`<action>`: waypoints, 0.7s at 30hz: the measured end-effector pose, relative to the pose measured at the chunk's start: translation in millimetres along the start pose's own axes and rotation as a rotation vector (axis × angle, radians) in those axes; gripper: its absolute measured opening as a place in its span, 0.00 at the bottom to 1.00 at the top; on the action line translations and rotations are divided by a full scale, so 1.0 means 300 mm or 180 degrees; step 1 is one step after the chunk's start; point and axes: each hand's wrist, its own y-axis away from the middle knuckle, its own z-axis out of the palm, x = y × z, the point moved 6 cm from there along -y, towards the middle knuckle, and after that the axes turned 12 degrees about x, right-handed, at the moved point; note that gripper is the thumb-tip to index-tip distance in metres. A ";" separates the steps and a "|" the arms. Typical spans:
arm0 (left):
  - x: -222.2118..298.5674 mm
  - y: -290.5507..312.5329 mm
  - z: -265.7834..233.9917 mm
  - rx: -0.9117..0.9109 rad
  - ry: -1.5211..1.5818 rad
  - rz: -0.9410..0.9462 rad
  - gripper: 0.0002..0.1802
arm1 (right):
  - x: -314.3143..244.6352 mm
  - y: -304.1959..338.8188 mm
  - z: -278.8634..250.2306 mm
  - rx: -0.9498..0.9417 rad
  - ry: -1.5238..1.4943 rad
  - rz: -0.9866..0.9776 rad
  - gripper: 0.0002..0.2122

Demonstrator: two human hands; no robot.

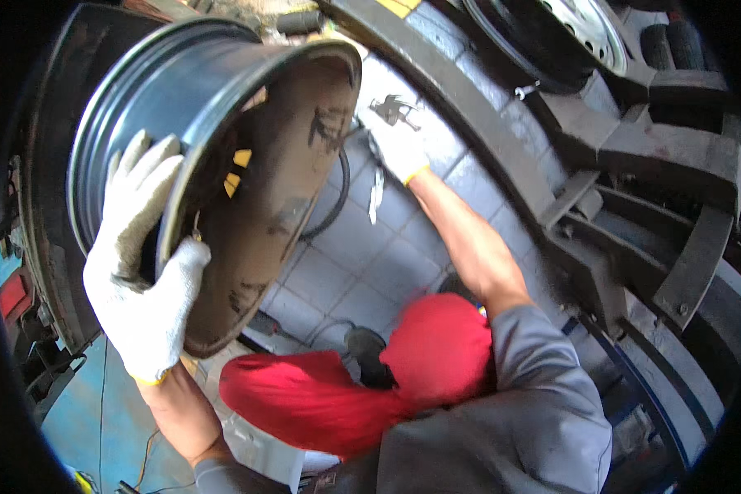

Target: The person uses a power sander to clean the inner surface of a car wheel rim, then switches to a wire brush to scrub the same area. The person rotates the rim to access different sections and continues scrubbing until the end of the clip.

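A large steel wheel rim [152, 90], dark and glossy outside and dusty brown inside, stands tilted at the left. My left hand [144, 272], in a white knit glove, is closed over its near edge, thumb on the inner side and fingers on the outer barrel. A small valve stem [197, 226] shows by the thumb. My right hand [395, 148], also gloved, reaches out past the rim over the tiles. Its fingers curl around something dark that glare and the hand mostly hide. A black hose [337, 198] curves beside it, behind the rim.
Grey floor tiles [354, 255] lie beneath. A dark curved metal beam [477, 123] and a heavy frame [667, 165] stand at the right. Another wheel [589, 37] lies at the top right, a wrench [527, 89] near it. My red-clad legs [436, 346] are below.
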 end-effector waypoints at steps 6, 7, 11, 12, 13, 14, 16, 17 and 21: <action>-0.009 0.029 -0.010 0.0288 -0.0029 -0.0283 0.39 | -0.049 -0.099 -0.115 0.0024 -0.1909 0.1151 0.16; -0.012 0.025 0.000 0.0287 0.0045 -0.0269 0.39 | 0.014 -0.066 -0.077 0.0112 -0.1424 0.0746 0.17; -0.018 0.048 -0.020 0.0297 -0.0030 -0.0414 0.38 | 0.031 -0.023 0.019 -0.0120 -0.0649 0.0654 0.21; -0.029 0.061 -0.025 0.0290 -0.0047 -0.0425 0.38 | -0.039 -0.040 -0.019 -0.0165 -0.0681 0.0678 0.21; -0.036 0.077 -0.031 0.0229 -0.0171 -0.0315 0.39 | -0.088 -0.030 -0.044 -0.0232 -0.0702 0.0763 0.20; -0.050 0.101 -0.030 0.0355 -0.0046 -0.0454 0.39 | -0.123 -0.051 -0.087 -0.0019 -0.0717 0.0888 0.19; -0.045 0.092 -0.037 0.0341 -0.0087 -0.0304 0.38 | -0.047 -0.143 -0.091 0.0278 -0.2114 0.1079 0.17; -0.038 0.072 -0.027 0.0248 -0.0113 -0.0222 0.38 | 0.005 -0.114 -0.053 0.0187 -0.0447 -0.0290 0.14; -0.025 0.064 -0.043 0.0156 -0.0219 -0.0124 0.38 | -0.013 0.020 0.056 0.0015 -0.0317 0.0008 0.22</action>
